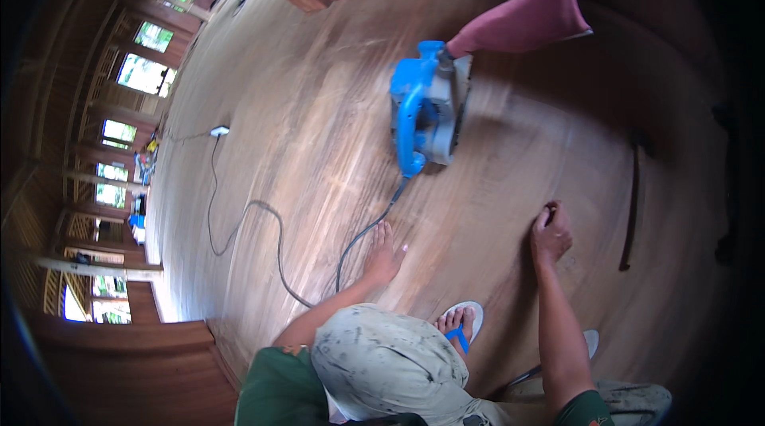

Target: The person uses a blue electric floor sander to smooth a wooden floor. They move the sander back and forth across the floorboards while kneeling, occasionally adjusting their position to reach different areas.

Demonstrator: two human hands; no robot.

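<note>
Shirt (275, 386), dark green, sleeves short; small orange marking (292, 350) by the left hem, another on the right sleeve (584, 412). Trousers (382, 354), pale grey-beige, loose, creased, blotched with dark smudges, chiefly about the left knee. Flip-flop (477, 315), pale sole, blue strap (459, 336); second pale sole (592, 342), partly hidden. Left hand (384, 259) and right hand (551, 238), bare; forearms likewise.

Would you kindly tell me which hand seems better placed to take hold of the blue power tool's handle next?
Probably the left hand: its extended fingers point toward the blue handle, and it appears closer. The right hand is curled and farther off to the right.
</note>
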